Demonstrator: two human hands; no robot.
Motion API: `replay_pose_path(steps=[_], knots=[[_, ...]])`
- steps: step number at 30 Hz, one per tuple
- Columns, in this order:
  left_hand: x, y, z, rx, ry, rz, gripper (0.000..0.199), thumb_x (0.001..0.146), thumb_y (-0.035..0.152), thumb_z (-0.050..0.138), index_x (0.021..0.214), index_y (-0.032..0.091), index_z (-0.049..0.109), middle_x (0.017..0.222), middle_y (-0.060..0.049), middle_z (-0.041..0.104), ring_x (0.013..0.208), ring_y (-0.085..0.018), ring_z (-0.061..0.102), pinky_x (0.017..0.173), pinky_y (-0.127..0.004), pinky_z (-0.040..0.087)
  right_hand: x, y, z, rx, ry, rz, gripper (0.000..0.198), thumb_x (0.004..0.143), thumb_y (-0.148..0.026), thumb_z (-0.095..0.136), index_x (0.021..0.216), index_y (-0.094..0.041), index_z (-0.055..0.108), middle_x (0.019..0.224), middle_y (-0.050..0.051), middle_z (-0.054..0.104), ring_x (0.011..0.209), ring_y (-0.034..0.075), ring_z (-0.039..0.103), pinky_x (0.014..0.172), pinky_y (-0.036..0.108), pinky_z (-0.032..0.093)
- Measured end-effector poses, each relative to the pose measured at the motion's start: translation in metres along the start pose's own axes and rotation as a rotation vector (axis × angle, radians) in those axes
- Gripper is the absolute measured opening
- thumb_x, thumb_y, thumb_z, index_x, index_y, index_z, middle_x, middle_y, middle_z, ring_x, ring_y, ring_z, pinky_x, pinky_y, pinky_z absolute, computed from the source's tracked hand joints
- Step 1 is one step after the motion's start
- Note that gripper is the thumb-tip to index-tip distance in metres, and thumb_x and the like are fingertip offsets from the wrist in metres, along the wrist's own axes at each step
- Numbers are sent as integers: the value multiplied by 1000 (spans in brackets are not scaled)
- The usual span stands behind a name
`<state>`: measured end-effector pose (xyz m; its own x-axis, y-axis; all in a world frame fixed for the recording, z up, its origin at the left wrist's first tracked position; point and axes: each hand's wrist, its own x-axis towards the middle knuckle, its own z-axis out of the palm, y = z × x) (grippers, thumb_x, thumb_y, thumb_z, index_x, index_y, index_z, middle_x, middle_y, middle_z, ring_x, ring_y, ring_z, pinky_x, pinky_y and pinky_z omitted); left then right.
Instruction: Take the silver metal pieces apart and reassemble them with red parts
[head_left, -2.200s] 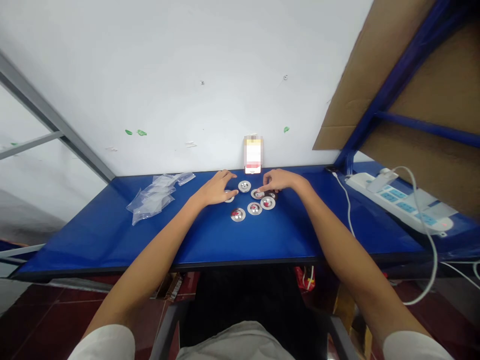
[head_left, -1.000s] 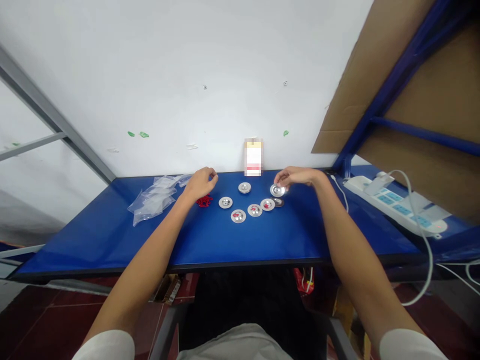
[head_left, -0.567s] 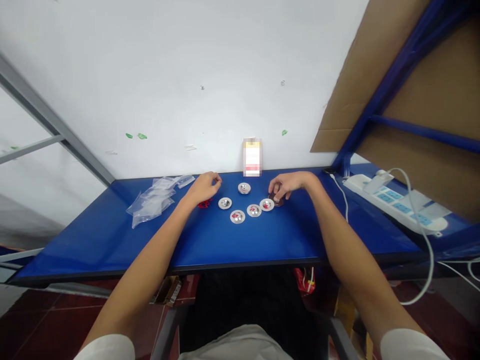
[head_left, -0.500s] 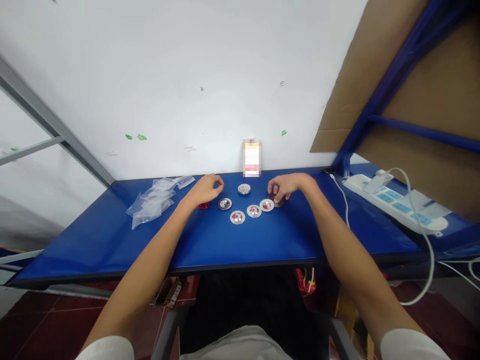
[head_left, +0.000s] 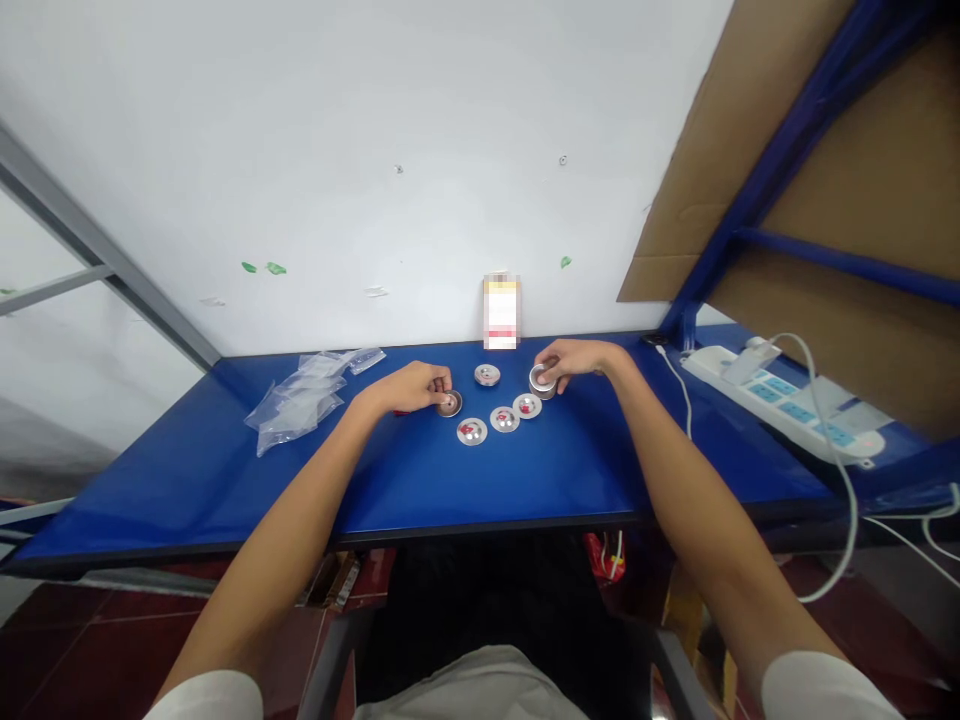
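My left hand (head_left: 422, 385) is closed at the upper left edge of a dark-rimmed round metal disc (head_left: 451, 406), with thumb and fingertips on it. My right hand (head_left: 568, 364) grips a shallow silver metal cup (head_left: 541, 380), tilted so that its round face shows. Just in front of that hand lies a shiny disc with a red mark (head_left: 527, 406). Two more such discs lie in a row toward the left, a middle one (head_left: 505, 419) and a nearer one (head_left: 472, 432). Between my hands, farther back, sits another round silver piece (head_left: 487, 375). A small red thing is mostly hidden under my left hand.
Clear plastic bags (head_left: 300, 400) are heaped on the left of the blue table (head_left: 480, 490). A card with blurred print (head_left: 502, 312) leans against the white wall. On the right lie a power strip (head_left: 780, 398) and a white cable (head_left: 679, 388).
My left hand has moved right and down onto the dark-rimmed disc. My right hand has raised and tilted the silver cup, which was dark under its fingers before. The view has shifted slightly.
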<state>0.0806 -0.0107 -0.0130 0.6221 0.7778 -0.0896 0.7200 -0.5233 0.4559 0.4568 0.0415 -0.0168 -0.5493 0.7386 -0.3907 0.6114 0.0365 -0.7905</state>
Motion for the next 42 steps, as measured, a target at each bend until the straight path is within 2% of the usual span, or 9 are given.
replay_pose_path(steps=[5,8,12,17,25,32,35,38,42], knots=[[1,-6,3,-195,56,-28,17,88,35,73,94,20,70,84,-6,79,74,-20,73,68,-29,53,6,7,-2,139,126,-126,48,69,-45,100,99,-13,81,103,13,81,95,28,78,82,37,69],[6,-10,10,-436,119,-82,22,87,37,79,93,18,70,81,-7,78,70,-20,74,67,-30,58,20,1,13,217,207,-208,42,72,-40,99,99,-13,81,104,13,82,95,27,78,81,35,69],[23,-13,25,-687,316,-172,23,86,33,82,91,15,69,79,-10,78,67,-19,74,69,-32,62,46,-11,40,305,338,-308,36,74,-31,99,99,-14,81,101,12,83,88,24,78,70,29,68],[35,-9,34,-547,533,-251,10,88,23,77,91,15,71,73,-6,77,64,-19,75,67,-29,59,65,-16,60,216,505,-322,24,76,-25,96,85,-13,78,84,10,81,65,16,69,47,21,53],[35,-9,36,-483,593,-240,6,89,22,74,90,18,71,73,-4,77,62,-19,75,67,-28,58,67,-23,74,114,619,-336,15,84,-25,89,88,-15,80,82,7,80,56,15,70,51,24,55],[40,-2,39,-725,620,-194,8,88,20,77,92,15,71,73,-4,75,63,-17,72,65,-28,57,71,-16,68,-126,586,-260,31,85,-36,89,109,-16,87,83,4,79,59,13,64,55,23,50],[44,4,41,-816,657,-195,14,88,18,79,96,15,68,72,-4,74,62,-16,70,63,-27,57,66,-19,64,-62,469,-251,40,88,-35,87,123,-14,84,82,5,79,60,13,62,59,24,53],[53,9,46,-871,646,-213,20,89,21,81,98,15,64,70,-4,73,61,-16,70,63,-28,56,56,-22,59,56,337,-256,42,89,-32,86,126,-12,82,89,8,80,69,16,66,63,25,56],[63,12,52,-700,598,-218,20,93,30,79,94,17,64,75,-5,75,64,-17,71,66,-29,57,47,-21,50,51,173,-313,49,74,-28,95,120,-17,85,96,6,81,77,17,68,67,25,54]])
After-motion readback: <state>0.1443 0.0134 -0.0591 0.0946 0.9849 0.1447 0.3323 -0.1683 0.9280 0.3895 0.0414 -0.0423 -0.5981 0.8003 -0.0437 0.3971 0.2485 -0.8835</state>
